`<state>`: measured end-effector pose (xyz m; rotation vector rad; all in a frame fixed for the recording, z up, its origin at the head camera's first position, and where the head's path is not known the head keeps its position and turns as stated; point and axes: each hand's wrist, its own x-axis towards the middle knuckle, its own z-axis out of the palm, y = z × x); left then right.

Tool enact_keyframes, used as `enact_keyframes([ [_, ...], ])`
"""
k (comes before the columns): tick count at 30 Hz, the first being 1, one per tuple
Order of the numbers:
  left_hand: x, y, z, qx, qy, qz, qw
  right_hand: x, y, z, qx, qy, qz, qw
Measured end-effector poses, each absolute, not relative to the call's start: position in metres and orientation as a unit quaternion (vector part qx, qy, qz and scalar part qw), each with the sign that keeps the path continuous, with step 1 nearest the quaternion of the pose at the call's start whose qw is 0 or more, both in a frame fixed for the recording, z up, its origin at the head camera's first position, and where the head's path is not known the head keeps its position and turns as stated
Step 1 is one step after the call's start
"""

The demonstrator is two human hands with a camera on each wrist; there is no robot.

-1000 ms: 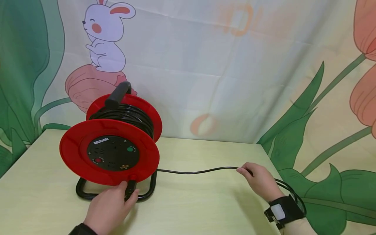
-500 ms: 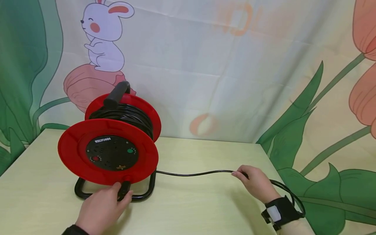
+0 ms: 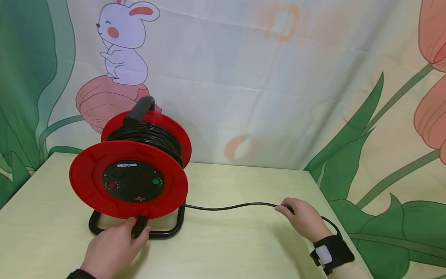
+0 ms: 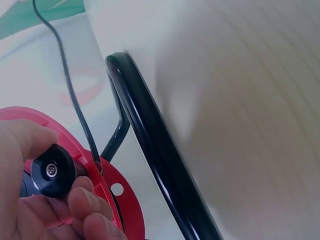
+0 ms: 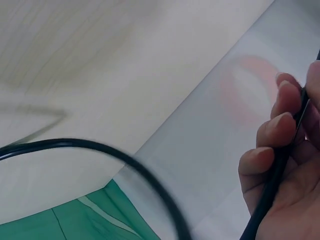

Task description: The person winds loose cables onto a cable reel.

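Tabletop (image 3: 244, 240): left hand (image 3: 111, 248) grips reel (image 3: 129, 182) knob (image 4: 52, 170); right hand (image 3: 301, 217) pinches cable (image 3: 230, 206); winding seemingly mostly done.

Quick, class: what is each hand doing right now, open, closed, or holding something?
Left hand: closed, gripping the black crank knob on the red cable reel.
Right hand: closed, holding the black cable between its fingers.

Head view: looks forward and down over the pale wooden table (image 3: 237, 240), from some way off. Left wrist view: close, low, beside the red plastic cable reel (image 4: 107, 187). Right wrist view: close on the thin black cable (image 5: 125, 160), shared by all three views.
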<state>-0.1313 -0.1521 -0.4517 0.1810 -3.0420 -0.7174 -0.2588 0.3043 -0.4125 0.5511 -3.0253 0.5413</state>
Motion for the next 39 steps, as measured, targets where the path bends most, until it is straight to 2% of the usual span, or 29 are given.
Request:
enact_keyframes([
  [13,-0.126,-0.169,-0.452,0.076,-0.972,-0.224,-0.003,-0.26,0.322,-0.423,0.141,-0.975,0.173,0.0],
  [25,-0.121,-0.19,-0.447,0.098,-0.967,-0.233,-0.017,-0.259,0.328,-0.425,0.151,-0.971,0.187,0.016],
  [32,-0.12,-0.202,-0.445,0.109,-0.965,-0.233,-0.042,-0.259,0.328,-0.431,0.143,-0.97,0.199,0.004],
  [39,-0.117,-0.212,-0.442,0.108,-0.961,-0.255,-0.031,-0.256,0.33,-0.429,0.138,-0.967,0.212,0.008],
])
